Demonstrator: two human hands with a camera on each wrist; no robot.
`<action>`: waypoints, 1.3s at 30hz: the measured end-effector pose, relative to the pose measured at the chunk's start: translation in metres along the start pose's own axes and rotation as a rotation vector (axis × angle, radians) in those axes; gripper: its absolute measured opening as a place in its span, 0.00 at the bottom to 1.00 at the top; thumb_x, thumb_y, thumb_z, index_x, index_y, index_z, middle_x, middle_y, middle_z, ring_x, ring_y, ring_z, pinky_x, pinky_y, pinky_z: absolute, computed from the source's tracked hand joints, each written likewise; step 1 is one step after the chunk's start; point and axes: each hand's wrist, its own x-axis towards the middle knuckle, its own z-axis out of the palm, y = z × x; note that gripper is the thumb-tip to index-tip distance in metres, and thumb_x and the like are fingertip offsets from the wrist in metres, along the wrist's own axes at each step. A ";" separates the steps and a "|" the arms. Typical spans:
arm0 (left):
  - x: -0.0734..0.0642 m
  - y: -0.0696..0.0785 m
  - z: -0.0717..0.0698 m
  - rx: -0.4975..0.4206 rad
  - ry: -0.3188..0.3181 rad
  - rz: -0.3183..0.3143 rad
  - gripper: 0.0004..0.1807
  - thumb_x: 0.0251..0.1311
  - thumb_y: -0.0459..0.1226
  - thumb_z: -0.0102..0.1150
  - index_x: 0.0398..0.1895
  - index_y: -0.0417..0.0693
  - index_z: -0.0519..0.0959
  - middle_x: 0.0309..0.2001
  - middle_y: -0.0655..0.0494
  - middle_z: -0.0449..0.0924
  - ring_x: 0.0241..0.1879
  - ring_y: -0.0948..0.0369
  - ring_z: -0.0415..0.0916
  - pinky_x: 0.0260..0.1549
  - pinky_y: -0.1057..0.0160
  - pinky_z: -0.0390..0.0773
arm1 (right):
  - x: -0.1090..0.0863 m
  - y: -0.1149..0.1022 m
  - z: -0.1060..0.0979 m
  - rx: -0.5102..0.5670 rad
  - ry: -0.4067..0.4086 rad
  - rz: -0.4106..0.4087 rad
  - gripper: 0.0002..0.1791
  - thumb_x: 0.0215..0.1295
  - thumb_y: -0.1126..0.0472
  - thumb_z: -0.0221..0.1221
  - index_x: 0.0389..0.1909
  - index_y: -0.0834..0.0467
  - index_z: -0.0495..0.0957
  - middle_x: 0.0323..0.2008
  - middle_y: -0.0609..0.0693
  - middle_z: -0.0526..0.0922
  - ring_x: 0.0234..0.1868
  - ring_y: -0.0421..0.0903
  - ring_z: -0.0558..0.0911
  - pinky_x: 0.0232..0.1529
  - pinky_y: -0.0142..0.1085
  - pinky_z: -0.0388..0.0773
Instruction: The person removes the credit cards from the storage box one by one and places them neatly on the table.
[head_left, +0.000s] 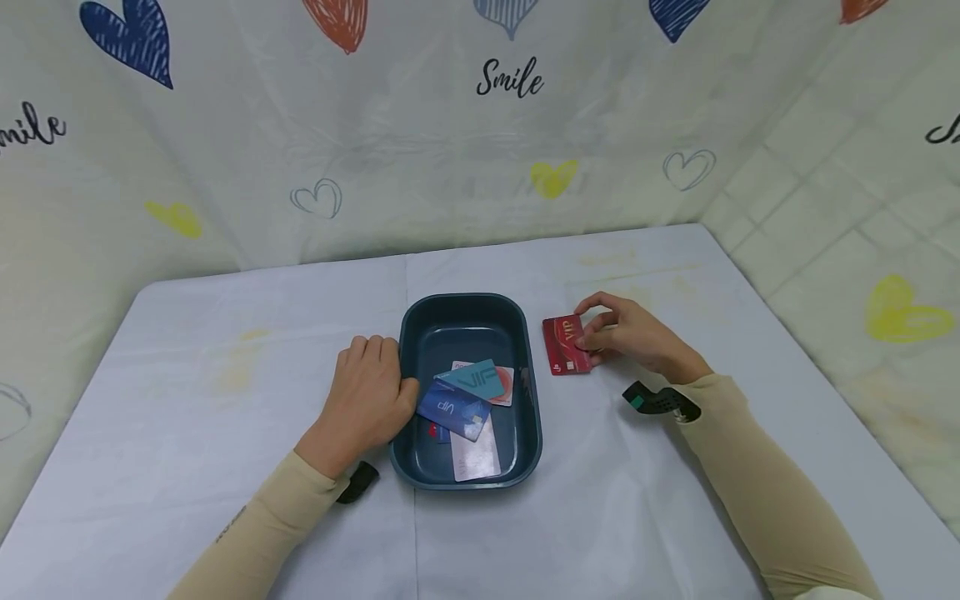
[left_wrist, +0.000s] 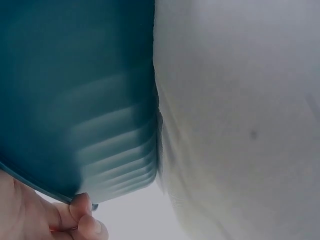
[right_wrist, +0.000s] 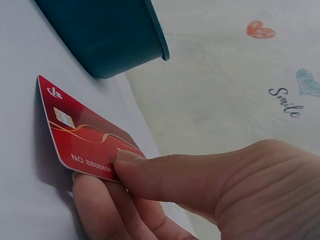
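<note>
A dark teal plastic basin (head_left: pixel 531 450) sits on the table with several cards inside. My left hand (head_left: pixel 365 390) grips its left rim, and in the left wrist view the fingers (left_wrist: pixel 82 207) curl over the edge of the basin (left_wrist: pixel 100 130). To the right of the basin, my right hand (head_left: pixel 626 337) pinches a red VIP card (head_left: pixel 562 343) by its right edge. The right wrist view shows the card (right_wrist: pixel 87 135) with its chip and number, slightly tilted above the cloth, the thumb on top and fingers beneath.
Inside the basin, a blue VIP card (head_left: pixel 455 408) and a teal VIP card (head_left: pixel 480 379) overlap a pale card (head_left: pixel 476 458) and others. White cloth covers the table (head_left: pixel 225 433). A printed curtain (head_left: pixel 420 158) hangs behind and beside it.
</note>
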 end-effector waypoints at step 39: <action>-0.001 0.002 0.000 0.003 0.003 -0.004 0.09 0.59 0.39 0.50 0.30 0.41 0.68 0.27 0.49 0.64 0.35 0.51 0.60 0.37 0.56 0.59 | -0.001 -0.007 0.005 -0.180 0.047 0.006 0.30 0.63 0.58 0.68 0.64 0.58 0.70 0.42 0.58 0.80 0.34 0.48 0.84 0.41 0.34 0.82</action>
